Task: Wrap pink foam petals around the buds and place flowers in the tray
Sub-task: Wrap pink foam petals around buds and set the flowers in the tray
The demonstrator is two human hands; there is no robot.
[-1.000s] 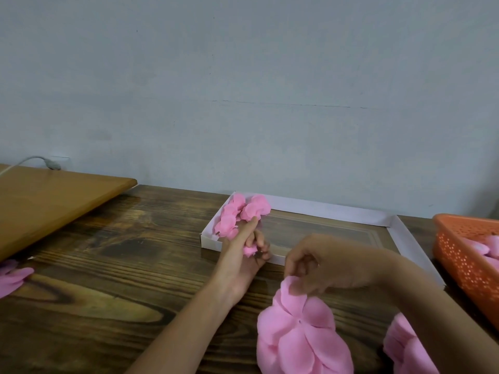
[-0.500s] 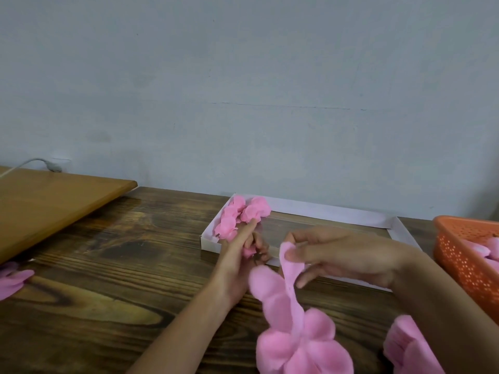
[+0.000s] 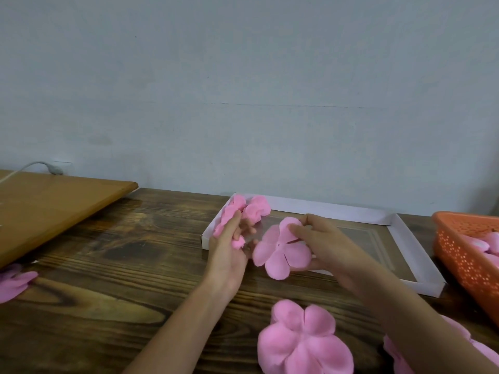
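The dark wooden counter [image 3: 108, 306] carries a shallow white tray [image 3: 324, 209] near the wall. An orange basket [image 3: 459, 249] stands just beside the tray, on the right. A lighter wooden board [image 3: 54, 206] covers the far left part. A flat pink petal piece [image 3: 302, 344] lies at the front, and more pink foam [image 3: 13, 284] lies at the left edge.

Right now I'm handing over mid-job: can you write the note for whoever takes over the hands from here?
Left hand holds a small pink bud at the near-left corner of the tray.
Right hand pinches a five-lobed petal sheet beside the bud, not yet wrapped.
Done: pink flowers sit in the tray's far-left corner.
Left: wrap this sheet, tray the flower, then continue from the petal stack close in front.
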